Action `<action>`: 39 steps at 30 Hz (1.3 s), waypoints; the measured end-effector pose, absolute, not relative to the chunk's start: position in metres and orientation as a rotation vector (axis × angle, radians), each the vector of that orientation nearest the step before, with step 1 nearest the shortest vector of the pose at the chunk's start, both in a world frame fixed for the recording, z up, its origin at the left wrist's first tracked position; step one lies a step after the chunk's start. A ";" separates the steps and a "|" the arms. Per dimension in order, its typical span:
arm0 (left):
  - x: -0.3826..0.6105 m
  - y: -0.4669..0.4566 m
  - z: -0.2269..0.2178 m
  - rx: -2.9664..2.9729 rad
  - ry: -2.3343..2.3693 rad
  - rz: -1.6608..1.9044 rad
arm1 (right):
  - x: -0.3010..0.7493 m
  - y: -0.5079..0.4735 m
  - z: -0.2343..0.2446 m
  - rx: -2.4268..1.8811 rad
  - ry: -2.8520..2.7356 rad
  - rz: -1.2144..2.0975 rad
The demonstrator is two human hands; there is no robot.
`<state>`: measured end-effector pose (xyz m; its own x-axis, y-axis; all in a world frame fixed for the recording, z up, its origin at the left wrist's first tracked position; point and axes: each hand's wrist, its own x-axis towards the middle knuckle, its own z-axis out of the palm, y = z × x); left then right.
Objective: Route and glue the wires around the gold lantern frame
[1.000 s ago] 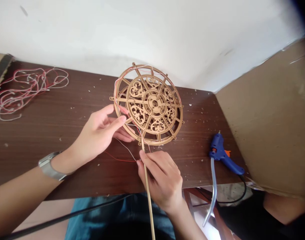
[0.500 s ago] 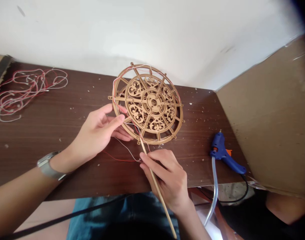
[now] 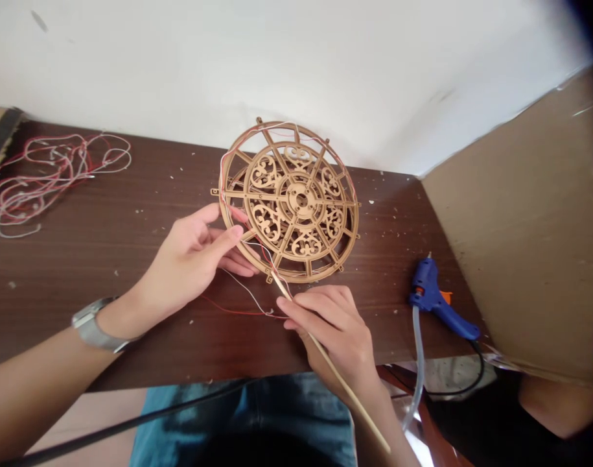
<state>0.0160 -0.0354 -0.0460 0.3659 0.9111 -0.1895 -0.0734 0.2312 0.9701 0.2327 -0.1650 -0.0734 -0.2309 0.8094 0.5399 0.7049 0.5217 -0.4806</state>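
Note:
My left hand (image 3: 203, 250) grips the lower left rim of a round, gold-brown openwork frame (image 3: 301, 250), thumb in front and fingers behind. The frame leans up from the table with scrollwork around its hub. Thin red and white wires (image 3: 221, 172) run along its rim and hang loose below it. My right hand (image 3: 332, 331) is closed around a thin wooden stick (image 3: 339, 376), whose tip touches or nearly touches the lower rim beside the wires. A wire passes close to the right fingertips; whether they pinch it too, I cannot tell.
On the dark wooden table (image 3: 131, 259) lies a tangle of red and white wires (image 3: 63, 168) at the left. A blue glue gun (image 3: 430, 285) with a clear glue stick (image 3: 417, 357) rests at the right, beside a cardboard panel (image 3: 524, 227). A person's arm (image 3: 549, 405) shows at lower right.
My right hand has shifted slightly right, and the stick's rear end has swung to the right. The frame has tilted a little; my left hand stays in nearly the same place.

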 end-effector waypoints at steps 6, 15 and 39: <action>0.016 -0.035 -0.049 1.141 0.960 0.815 | 0.235 -0.166 -0.077 -1.256 -1.987 0.199; 0.014 -0.038 -0.047 1.151 0.927 0.740 | 0.235 -0.165 -0.066 -1.189 -1.924 0.371; 0.009 -0.039 -0.052 1.196 0.874 0.715 | 0.238 -0.165 -0.062 -1.246 -1.820 0.562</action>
<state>0.0087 -0.0386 -0.0519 0.4942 0.8482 -0.1905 -0.0188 0.2296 0.9731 0.2380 -0.1654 -0.0622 -0.1539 0.9095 0.3860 0.5338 0.4053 -0.7421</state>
